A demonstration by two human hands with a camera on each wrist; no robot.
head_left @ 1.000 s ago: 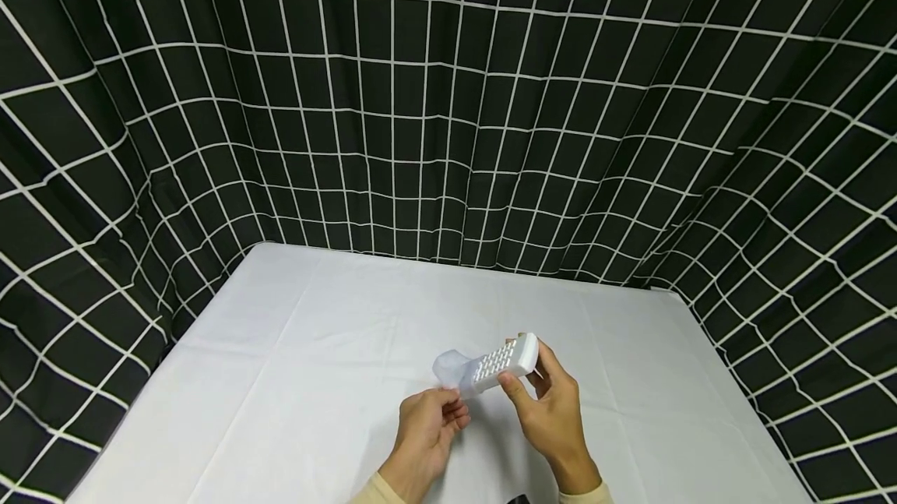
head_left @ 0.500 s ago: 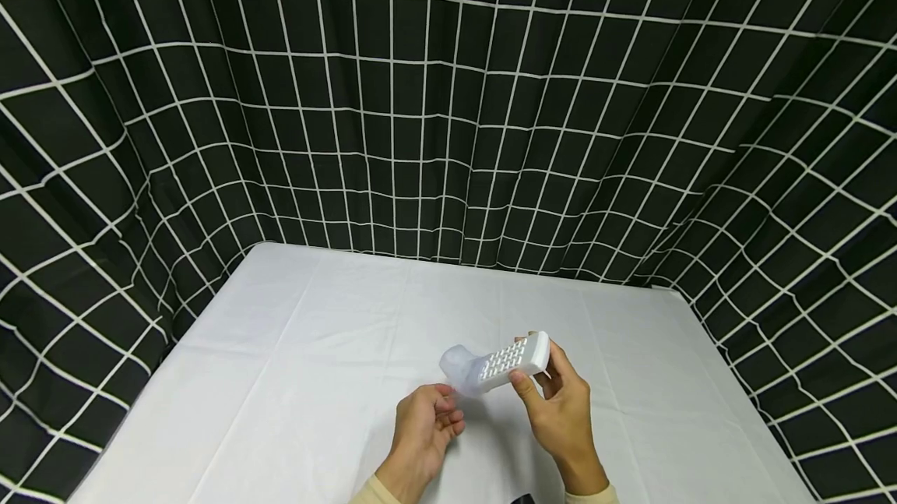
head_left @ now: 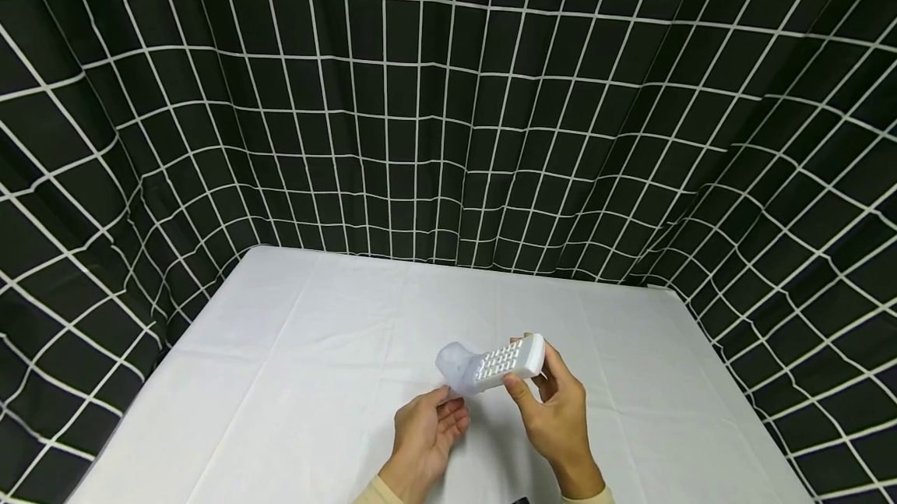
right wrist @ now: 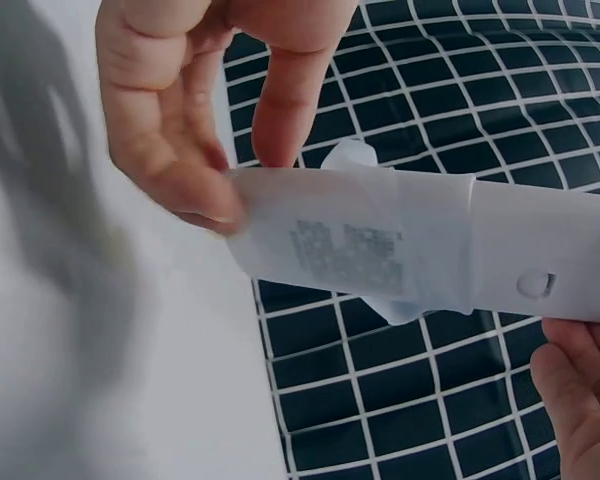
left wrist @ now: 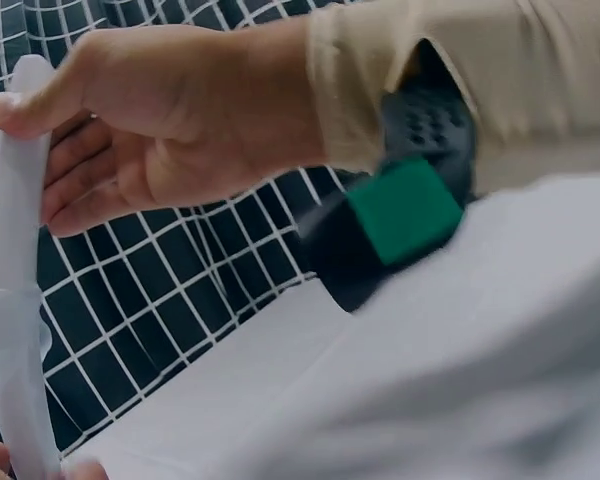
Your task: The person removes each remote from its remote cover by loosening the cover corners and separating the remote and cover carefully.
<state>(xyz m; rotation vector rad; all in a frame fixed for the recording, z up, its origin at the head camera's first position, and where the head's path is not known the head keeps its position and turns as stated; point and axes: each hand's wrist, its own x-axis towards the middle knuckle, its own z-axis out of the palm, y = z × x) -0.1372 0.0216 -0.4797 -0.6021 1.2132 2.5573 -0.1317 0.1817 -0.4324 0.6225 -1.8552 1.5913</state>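
Here, above the white-clothed table [head_left: 294, 379], a person holds a white remote control [head_left: 508, 360] up in the air between both hands, well clear of the cloth. The right hand [head_left: 554, 418] grips the far, bare end of it — thumb on the button side, fingers curled round behind — so the rows of small buttons face upward. Over the other end sits a clear, slightly cloudy silicone cover [head_left: 455, 368], pulled only part of the way along the body; its loose end bulges past the remote toward the left.

The left hand [head_left: 427, 430] pinches the edge of that cover, thumb against fingertips, with the remaining fingers loosely bent beneath. The right wrist view shows the underside: the cover [right wrist: 380, 245] wraps the remote's back, where a printed label shows faintly through the sleeve, and the left hand's fingers [right wrist: 195, 190] close on its end.

Cream sleeve cuffs [head_left: 381, 492] show at the bottom edge of the head view. Behind and to both sides of the table hangs a black curtain with a white grid [head_left: 448, 114], draped in soft folds.
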